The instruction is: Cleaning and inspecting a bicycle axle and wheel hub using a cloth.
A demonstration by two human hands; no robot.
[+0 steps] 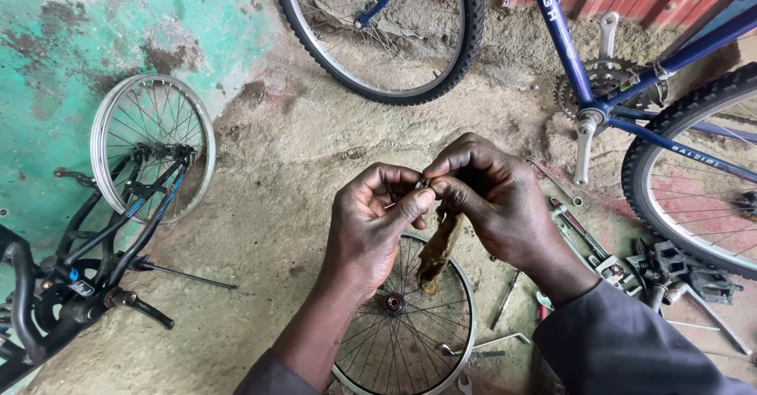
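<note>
Two bare hands meet above a dirt floor (284, 166). The left hand (371, 221) and right hand (493, 198) both pinch, fingertips together, a tiny dark metal part (424, 183); it is mostly hidden by the fingers and too small to identify. A grimy brown rag (438, 251) hangs from the right hand's grip.

Directly beneath the hands lies a spoked bicycle wheel (410, 316) with a red hub, its lower edge cut off by the frame's bottom. Wrenches and loose tools (587, 241) are scattered at the right.

A blue bicycle (568, 48) stands along the top and right edges, only partly visible. At the left, a bare silver rim (154, 147) leans beside a black bicycle frame (71, 277), against a peeling green wall (71, 24).
</note>
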